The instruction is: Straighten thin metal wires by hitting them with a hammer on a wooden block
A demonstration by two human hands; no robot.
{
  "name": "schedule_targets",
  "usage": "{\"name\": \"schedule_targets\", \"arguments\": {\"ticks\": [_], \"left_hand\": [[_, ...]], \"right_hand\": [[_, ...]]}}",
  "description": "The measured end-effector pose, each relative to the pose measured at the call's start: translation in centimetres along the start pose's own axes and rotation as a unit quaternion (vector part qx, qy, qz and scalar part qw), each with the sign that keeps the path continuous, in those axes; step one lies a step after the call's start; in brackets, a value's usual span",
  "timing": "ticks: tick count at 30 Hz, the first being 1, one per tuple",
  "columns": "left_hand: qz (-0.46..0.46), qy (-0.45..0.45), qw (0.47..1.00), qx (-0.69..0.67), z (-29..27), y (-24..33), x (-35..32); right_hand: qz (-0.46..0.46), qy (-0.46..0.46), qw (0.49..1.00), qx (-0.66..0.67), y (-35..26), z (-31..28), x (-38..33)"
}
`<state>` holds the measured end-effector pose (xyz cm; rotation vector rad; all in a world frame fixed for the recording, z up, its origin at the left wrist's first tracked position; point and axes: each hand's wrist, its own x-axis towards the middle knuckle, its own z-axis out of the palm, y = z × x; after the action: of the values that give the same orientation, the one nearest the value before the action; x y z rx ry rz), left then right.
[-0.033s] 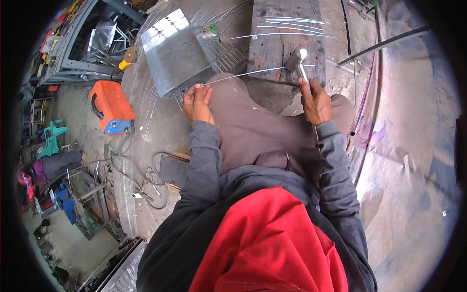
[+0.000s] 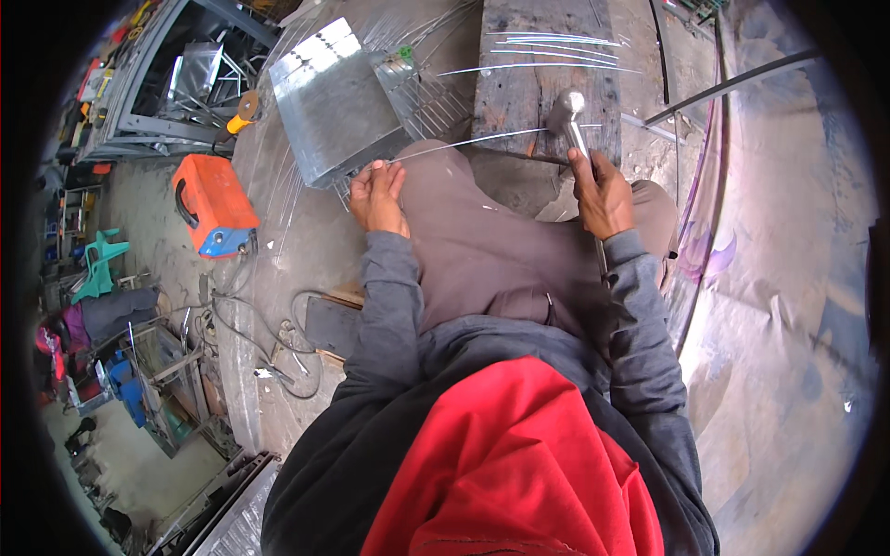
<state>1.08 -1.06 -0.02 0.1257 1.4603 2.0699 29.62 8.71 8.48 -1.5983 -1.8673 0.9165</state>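
Note:
A thin metal rod [image 2: 464,142] runs from my left hand [image 2: 378,199] across to the near part of a worn wooden board [image 2: 519,104]. The fingers of that hand pinch the rod's left end above my knee. My right hand [image 2: 604,196] is wrapped round the handle of a hammer [image 2: 569,113], whose metal head is over the board and covers part of the rod. The rod's right tip shows just past the hammer. Several similar thin rods [image 2: 556,44] lie side by side across the far part of the board.
A sheet-metal box [image 2: 338,107] stands to the left of the board, with loose rods around it. Farther left are an orange machine [image 2: 213,199] with cables, an angle grinder [image 2: 243,116] and a metal frame [image 2: 162,125]. Another person [image 2: 116,315] is at the far left.

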Motion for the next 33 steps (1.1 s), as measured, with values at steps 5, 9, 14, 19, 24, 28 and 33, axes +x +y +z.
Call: {"name": "schedule_targets", "arguments": {"ticks": [5, 9, 14, 19, 24, 28, 33], "left_hand": [[-0.003, 0.002, 1.000, 0.002, -0.2, 0.3, 0.0], [0.024, 0.018, 1.000, -0.004, 0.6, 0.9, -0.7], [0.214, -0.022, 0.974, 0.065, 4.7, 7.8, -6.8], [0.498, -0.328, 0.777, 0.202, 9.9, 12.9, -13.0], [0.486, -0.435, 0.751, 0.107, 14.8, 11.8, -17.8], [0.488, -0.430, 0.754, 0.089, 16.1, 11.3, -19.0], [0.478, -0.434, 0.759, 0.083, 16.9, 11.3, -19.4]], "right_hand": [[0.004, -0.006, 1.000, -0.005, 1.4, 1.6, -0.6], [0.057, 0.033, 0.994, 0.092, 3.7, 1.8, -3.0], [0.140, 0.055, 0.972, 0.181, 3.1, 0.2, -5.7], [0.199, 0.021, 0.924, 0.326, 3.1, -0.8, -5.7], [0.193, 0.054, 0.929, 0.311, 4.7, -0.2, -5.5], [0.147, 0.067, 0.921, 0.354, 5.7, 0.4, -5.4], [0.143, 0.188, 0.897, 0.373, 3.6, 1.9, -6.0]]}}
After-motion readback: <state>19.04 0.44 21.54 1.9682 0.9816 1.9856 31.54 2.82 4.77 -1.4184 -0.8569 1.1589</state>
